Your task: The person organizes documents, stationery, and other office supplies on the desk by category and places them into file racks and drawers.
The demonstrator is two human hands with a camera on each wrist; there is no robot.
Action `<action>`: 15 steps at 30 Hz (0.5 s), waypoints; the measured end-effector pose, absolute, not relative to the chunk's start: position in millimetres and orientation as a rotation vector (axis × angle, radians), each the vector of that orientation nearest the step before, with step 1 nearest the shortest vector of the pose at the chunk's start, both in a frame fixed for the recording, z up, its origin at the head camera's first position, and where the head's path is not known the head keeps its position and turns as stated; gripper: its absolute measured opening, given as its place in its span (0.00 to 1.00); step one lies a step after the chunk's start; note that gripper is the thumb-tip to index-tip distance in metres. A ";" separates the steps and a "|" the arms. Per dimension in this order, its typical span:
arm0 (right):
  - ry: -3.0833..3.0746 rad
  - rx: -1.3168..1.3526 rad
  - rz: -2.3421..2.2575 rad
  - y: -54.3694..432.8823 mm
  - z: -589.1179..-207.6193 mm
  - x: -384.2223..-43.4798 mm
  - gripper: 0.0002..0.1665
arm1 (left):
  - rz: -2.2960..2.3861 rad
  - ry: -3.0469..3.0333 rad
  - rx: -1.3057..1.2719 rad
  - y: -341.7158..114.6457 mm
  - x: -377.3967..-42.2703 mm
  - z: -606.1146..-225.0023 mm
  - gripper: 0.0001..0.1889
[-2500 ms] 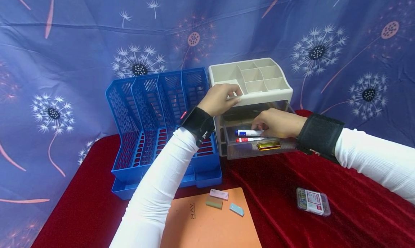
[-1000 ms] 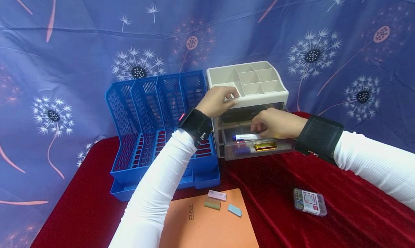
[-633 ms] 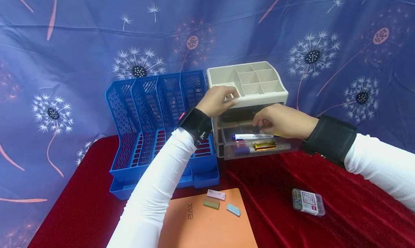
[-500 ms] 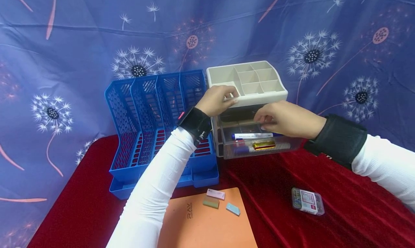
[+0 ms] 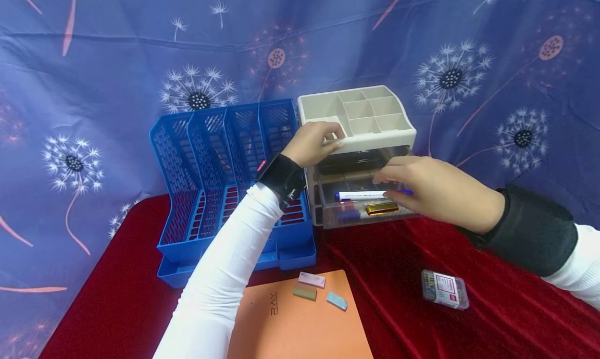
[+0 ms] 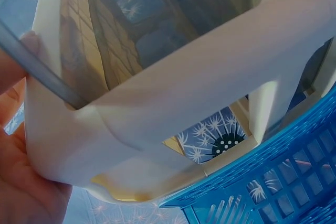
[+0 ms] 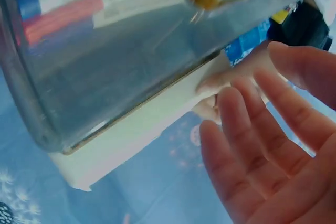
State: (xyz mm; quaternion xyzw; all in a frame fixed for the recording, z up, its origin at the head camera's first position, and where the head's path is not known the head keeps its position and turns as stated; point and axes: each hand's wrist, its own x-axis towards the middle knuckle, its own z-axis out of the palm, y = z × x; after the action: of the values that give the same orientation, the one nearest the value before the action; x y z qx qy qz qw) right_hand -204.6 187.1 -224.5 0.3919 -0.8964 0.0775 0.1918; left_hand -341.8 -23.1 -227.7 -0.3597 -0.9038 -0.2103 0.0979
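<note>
Moved since the earlier frame: the right hand [image 5: 436, 189], drawn back to the right and closer to the camera from above the white marker [image 5: 361, 195]. Now at the right side of the clear drawer [image 5: 330, 218], with fingers loose and thumb well away from the fingertips in the right wrist view, so a wide grip. Pinched between thumb and curled fingers of the left hand [image 5: 313, 144]: the front rim of the white organizer [image 5: 375, 140], a narrow grip at the left of the top tray.

Lying in the pulled-out drawer, roughly parallel to the front wall: the white marker, blue at the left tip. Just in front of it, a shiny gold item [image 5: 382, 209]. Also visible through the clear plastic, blurred: a red marker [image 5: 346, 205].

To the left, just beside the organizer, a blue file rack [image 5: 178, 250]. Nearer the camera, an orange folder [image 5: 300, 327] bearing 3 small blocks: pink [image 5: 311, 280], green [image 5: 305, 291] and pale blue [image 5: 337, 300]. Well apart, on red cloth [image 5: 117, 281] at the right, a clear labelled box [image 5: 445, 289]
</note>
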 end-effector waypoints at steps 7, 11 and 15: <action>-2.366 1.123 0.267 179.3 -242.7 -193.1 0.20 | -0.619 -2.662 -1.072 -21.7 -342.3 -226.2 0.08; -2.279 1.130 0.287 179.3 -257.9 -189.0 0.12 | -0.613 -2.657 -1.082 -21.0 -342.7 -226.0 0.08; -2.211 1.113 0.283 180.6 -273.2 -187.1 0.27 | -0.605 -2.659 -1.083 -20.6 -343.3 -226.3 0.09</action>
State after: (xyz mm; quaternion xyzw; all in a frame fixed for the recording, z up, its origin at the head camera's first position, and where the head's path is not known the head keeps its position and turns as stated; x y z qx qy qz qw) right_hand -187.1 180.6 -273.2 0.4233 -0.8410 0.1075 0.3194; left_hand -343.3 -20.6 -226.3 -0.3671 -0.9014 -0.2049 0.1034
